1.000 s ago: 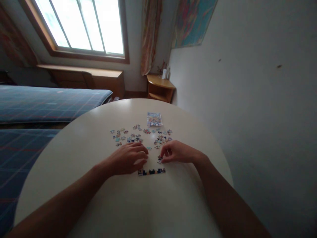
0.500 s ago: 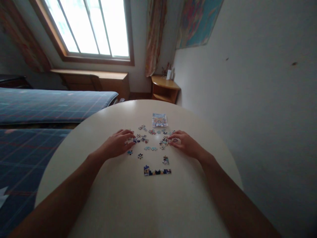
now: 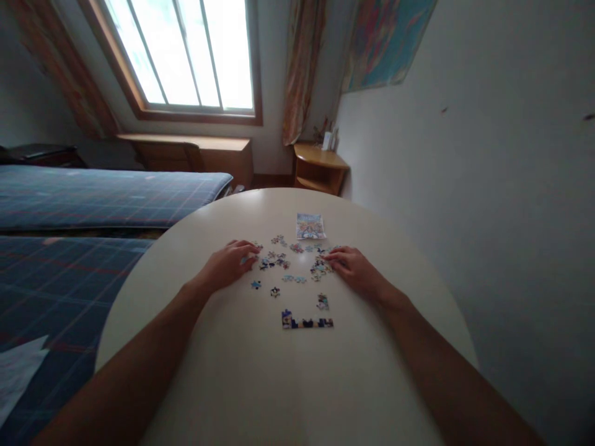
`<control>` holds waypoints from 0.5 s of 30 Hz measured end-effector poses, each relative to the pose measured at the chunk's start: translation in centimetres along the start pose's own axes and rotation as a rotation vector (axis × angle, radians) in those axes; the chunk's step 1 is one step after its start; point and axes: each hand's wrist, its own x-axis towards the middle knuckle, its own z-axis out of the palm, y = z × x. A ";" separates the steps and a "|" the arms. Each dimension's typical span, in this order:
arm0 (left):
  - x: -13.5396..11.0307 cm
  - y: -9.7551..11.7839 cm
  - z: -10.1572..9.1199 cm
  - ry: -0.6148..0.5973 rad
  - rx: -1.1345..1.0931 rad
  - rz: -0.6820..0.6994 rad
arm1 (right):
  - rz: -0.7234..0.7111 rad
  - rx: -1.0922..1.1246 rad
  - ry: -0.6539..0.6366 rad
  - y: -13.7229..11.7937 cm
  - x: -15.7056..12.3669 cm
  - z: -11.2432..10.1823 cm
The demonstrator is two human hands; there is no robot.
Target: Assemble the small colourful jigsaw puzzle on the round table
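Loose jigsaw puzzle pieces (image 3: 281, 260) lie in small clusters on a round white table (image 3: 297, 384). At the left cluster, my left hand (image 3: 232, 263) rests with thumb and fingers apart, some pieces beside and partly under it. My right hand (image 3: 356, 269) lies over the right-hand pieces (image 3: 318, 267), fingers stretched out and touching them; what is under the fingertips is hidden. Nearer to me is a joined strip of puzzle pieces (image 3: 307, 323), with a short joined section (image 3: 323, 301) above its right end. A single blue piece (image 3: 256, 285) and a dark-and-white piece (image 3: 275, 292) lie apart.
A small printed picture sheet (image 3: 310, 227) lies beyond the pieces. Left of the table are beds with blue plaid covers (image 3: 116, 198), and papers (image 3: 21, 371) lie on the nearer one. A white wall (image 3: 488, 217) runs along the right. A corner shelf (image 3: 320, 158) stands behind.
The view has turned slightly left. My left hand has drawn a little left from the dark pieces, while my right fingers have moved slightly left over their cluster. The joined strip looks the same.
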 end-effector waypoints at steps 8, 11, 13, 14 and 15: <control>-0.4 1.4 -2.4 -0.170 0.015 -0.108 | 0.008 -0.012 0.015 0.1 0.2 0.4; -0.6 2.1 -3.0 -0.270 -0.023 -0.095 | 0.015 -0.010 0.018 0.2 0.2 0.5; -0.8 2.5 -3.2 -0.351 -0.055 -0.103 | 0.017 -0.006 0.020 0.1 0.2 0.5; -0.8 2.7 -3.3 -0.387 -0.067 -0.108 | 0.017 -0.005 0.019 0.1 0.2 0.5; -0.9 2.8 -3.4 -0.414 -0.076 -0.114 | 0.017 -0.004 0.017 0.0 0.1 0.4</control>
